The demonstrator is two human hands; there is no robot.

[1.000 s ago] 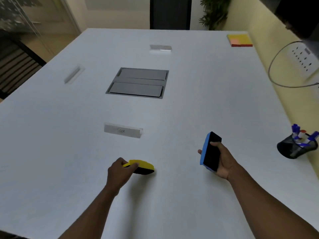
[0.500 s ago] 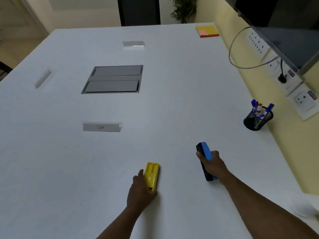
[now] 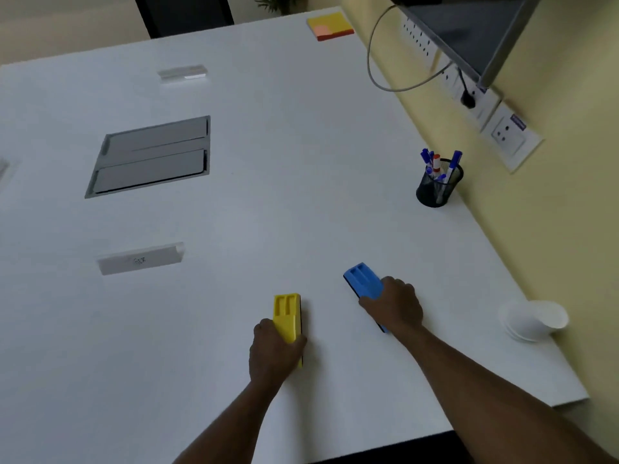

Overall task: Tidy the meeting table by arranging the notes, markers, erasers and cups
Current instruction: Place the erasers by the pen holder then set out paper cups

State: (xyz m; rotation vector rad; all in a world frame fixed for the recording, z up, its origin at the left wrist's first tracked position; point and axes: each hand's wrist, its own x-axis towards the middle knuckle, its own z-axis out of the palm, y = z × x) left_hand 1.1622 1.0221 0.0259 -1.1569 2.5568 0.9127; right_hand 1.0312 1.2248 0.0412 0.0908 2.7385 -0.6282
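My left hand (image 3: pixel 274 353) grips the near end of a yellow eraser (image 3: pixel 285 313) that lies flat on the white table (image 3: pixel 301 202). To its right, my right hand (image 3: pixel 397 306) holds a blue eraser (image 3: pixel 363 281), also flat on the table, angled to the upper left. The two erasers lie side by side, a hand's width apart. A black mesh cup (image 3: pixel 437 185) with several blue markers and a red one stands near the right edge. White paper cups (image 3: pixel 532 319) lie at the near right edge. A stack of yellow and orange notes (image 3: pixel 330 25) sits at the far right corner.
A grey cable hatch (image 3: pixel 152 157) is set into the table's middle. Clear name plates stand at the left (image 3: pixel 140 259) and far back (image 3: pixel 182 72). A yellow wall with sockets (image 3: pixel 502 132), a looping cable and a screen runs along the right. A dark chair is at the far end.
Both hands moved the erasers rightward and laid them flat; the blue one was held upright before. My view swung right, so the pen cup and paper cups came in.
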